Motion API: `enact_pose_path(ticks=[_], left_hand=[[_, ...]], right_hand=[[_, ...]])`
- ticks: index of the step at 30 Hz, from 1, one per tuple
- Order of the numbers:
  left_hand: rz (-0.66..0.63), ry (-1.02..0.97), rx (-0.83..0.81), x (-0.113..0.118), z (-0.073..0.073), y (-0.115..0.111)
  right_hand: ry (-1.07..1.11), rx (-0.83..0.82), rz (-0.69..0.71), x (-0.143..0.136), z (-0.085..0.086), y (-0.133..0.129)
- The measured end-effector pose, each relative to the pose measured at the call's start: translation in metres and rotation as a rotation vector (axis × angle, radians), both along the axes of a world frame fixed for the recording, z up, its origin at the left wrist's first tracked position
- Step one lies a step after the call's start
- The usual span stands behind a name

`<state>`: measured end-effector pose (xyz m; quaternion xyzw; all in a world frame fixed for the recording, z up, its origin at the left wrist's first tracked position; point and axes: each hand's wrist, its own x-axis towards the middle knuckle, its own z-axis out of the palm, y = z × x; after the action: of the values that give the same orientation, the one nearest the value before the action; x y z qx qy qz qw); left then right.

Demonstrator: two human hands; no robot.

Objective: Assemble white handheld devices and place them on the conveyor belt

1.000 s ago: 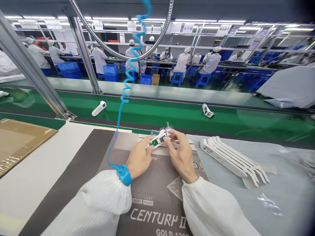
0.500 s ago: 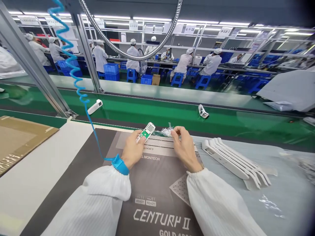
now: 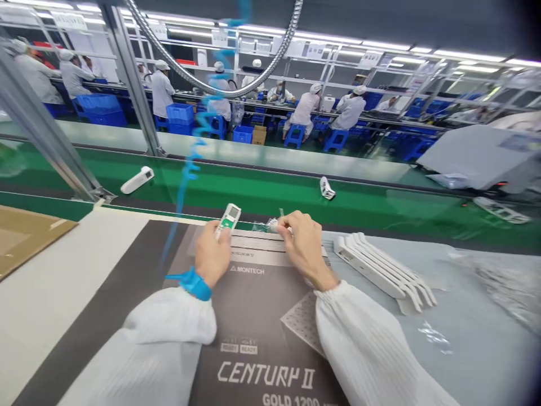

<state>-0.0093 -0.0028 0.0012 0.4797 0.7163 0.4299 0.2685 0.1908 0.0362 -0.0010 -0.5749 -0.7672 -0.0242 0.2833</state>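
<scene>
My left hand [image 3: 212, 251], with a blue wrist strap [image 3: 195, 283] on it, grips a white handheld device [image 3: 229, 219] whose green circuit board and small grey screen lie exposed. The device tilts up and away, above the far end of a dark printed box [image 3: 253, 316]. Across from it, my right hand [image 3: 302, 242] has its fingers bent and pinched together. Their tips touch crumpled clear plastic [image 3: 270, 225] at the box's far edge; whatever lies between them is hidden.
Several white curved casings [image 3: 380, 268] lie side by side on the right, near plastic bags [image 3: 499, 282]. White devices [image 3: 137, 180] rest on the green conveyor belt [image 3: 253, 192]. Cardboard [image 3: 29, 231] lies left. A metal hose [image 3: 236, 93] hangs overhead. People in white work beyond.
The whole view has shifted, so most things appear further left. My left hand has turned the device slightly more upright. My right fingers have curled lower over the clear plastic. The blue coiled cord swings right.
</scene>
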Motion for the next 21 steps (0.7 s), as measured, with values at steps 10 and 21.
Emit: enact_pose_path(ticks=[10, 21], left_hand=[[-0.035, -0.346, 0.049, -0.002, 0.010, 0.000], [-0.182, -0.635, 0.007, 0.004, 0.010, -0.003]], right_hand=[[-0.241, 0.041, -0.351, 0.085, -0.003, -0.025], [-0.538, -0.069, -0.346, 0.117, 0.017, -0.065]])
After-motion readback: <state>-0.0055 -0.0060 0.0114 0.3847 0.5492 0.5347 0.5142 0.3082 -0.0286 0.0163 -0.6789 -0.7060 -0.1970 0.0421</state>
